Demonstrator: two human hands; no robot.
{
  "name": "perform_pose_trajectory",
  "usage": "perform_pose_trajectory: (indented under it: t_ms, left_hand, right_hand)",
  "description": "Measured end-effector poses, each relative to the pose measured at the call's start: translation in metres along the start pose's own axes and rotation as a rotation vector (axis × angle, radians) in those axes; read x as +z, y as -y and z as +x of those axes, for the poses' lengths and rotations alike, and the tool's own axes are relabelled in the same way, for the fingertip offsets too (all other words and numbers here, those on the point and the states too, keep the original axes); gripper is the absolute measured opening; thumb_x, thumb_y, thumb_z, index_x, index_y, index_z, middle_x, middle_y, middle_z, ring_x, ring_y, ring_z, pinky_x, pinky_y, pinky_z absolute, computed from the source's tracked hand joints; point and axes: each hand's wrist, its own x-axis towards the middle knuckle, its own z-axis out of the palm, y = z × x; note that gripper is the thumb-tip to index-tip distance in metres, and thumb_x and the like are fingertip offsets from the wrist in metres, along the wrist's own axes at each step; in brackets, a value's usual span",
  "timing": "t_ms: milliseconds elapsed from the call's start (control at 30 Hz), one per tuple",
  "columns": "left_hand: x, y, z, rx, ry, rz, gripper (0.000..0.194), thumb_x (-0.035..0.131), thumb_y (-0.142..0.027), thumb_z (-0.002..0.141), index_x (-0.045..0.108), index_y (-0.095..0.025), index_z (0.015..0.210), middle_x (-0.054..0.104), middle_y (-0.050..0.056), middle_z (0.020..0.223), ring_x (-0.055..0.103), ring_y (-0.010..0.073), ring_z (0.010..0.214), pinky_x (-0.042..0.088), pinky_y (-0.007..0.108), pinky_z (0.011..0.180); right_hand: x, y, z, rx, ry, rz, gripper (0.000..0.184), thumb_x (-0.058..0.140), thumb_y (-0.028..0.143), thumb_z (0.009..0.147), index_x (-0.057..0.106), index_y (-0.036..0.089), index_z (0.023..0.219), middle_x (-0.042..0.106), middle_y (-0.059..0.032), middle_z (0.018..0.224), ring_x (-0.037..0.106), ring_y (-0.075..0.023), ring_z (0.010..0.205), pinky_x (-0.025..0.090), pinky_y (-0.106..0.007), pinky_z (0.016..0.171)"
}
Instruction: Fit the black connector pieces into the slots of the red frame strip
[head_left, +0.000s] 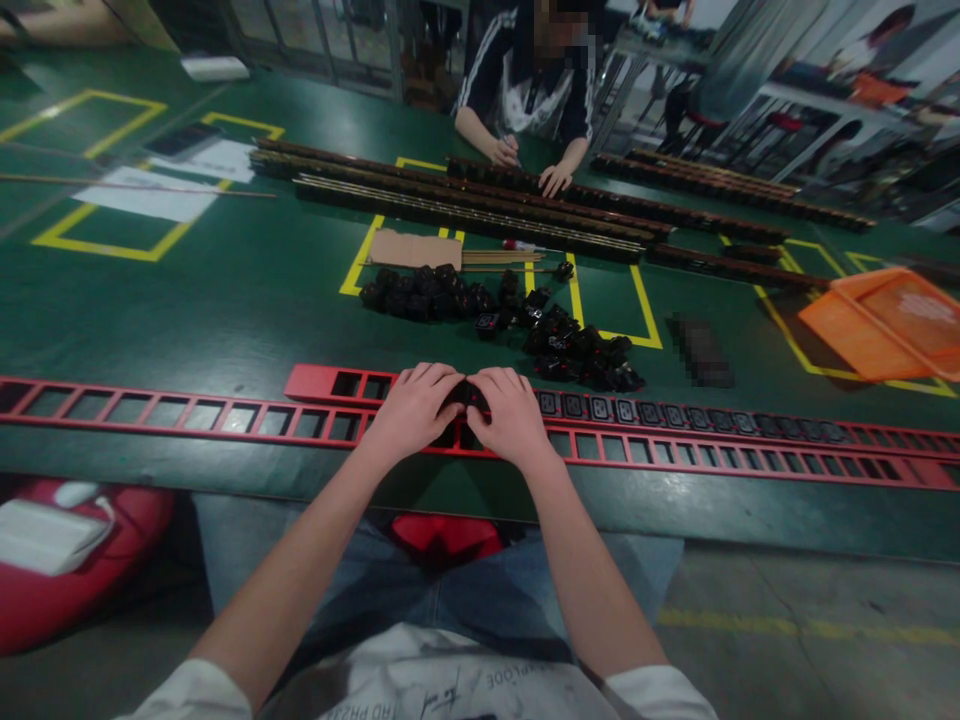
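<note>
My left hand [417, 405] and my right hand [507, 410] meet over a long red slotted strip [311, 382]. Their fingers and thumbs close from both sides on a black socket module [466, 393], mostly hidden by the fingers. Whether it is fully seated in its slot I cannot tell. To the right of my right hand, a row of black socket modules [600, 408] fills the slots of that strip. To the left, some slots are bare. A second red slotted strip [247, 432] lies along the near side, under my wrists.
Loose black socket modules [427, 293] lie heaped beyond my hands, beside cardboard [416, 248]. Long dark strips [465, 205] cross the table, where a co-worker's hands [555, 178] rest. An orange basket [885, 320] stands at right, papers [150, 193] lie at left.
</note>
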Motion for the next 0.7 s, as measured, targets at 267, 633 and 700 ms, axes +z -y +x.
perform_pose_trajectory:
  t_ms: [267, 633, 700]
  left_hand:
    - [0.0008, -0.0001, -0.0003, 0.007, 0.008, 0.007, 0.035, 0.055, -0.026, 0.091, 0.056, -0.023, 0.126, 0.061, 0.008, 0.125, 0.053, 0.0276, 0.115, 0.042, 0.044, 0.095]
    - [-0.0020, -0.0031, 0.0002, -0.014, 0.009, -0.015, 0.038, 0.058, -0.020, 0.084, 0.058, -0.023, 0.121, 0.063, 0.007, 0.120, 0.054, 0.0279, 0.111, 0.043, 0.045, 0.093]
    - [-0.0020, -0.0034, -0.0003, -0.008, 0.006, -0.015, 0.037, 0.058, -0.022, 0.085, 0.057, -0.023, 0.122, 0.063, 0.007, 0.121, 0.054, 0.0279, 0.111, 0.043, 0.045, 0.093]
  right_hand:
    - [0.0015, 0.0012, -0.0002, -0.013, 0.021, -0.022, 0.042, 0.055, 0.022, 0.087, 0.057, 0.016, 0.128, 0.063, -0.0111, 0.127, 0.052, -0.0282, 0.116, 0.036, -0.044, 0.103]
    - [0.0025, -0.0002, 0.0014, 0.001, 0.034, 0.003, 0.037, 0.056, 0.020, 0.083, 0.058, 0.019, 0.120, 0.065, -0.0108, 0.121, 0.055, -0.0278, 0.113, 0.038, -0.043, 0.100]
    - [0.0030, -0.0008, 0.0012, 0.000, 0.030, 0.007, 0.037, 0.057, 0.020, 0.083, 0.058, 0.019, 0.119, 0.065, -0.0109, 0.121, 0.055, -0.0278, 0.113, 0.038, -0.043, 0.100]
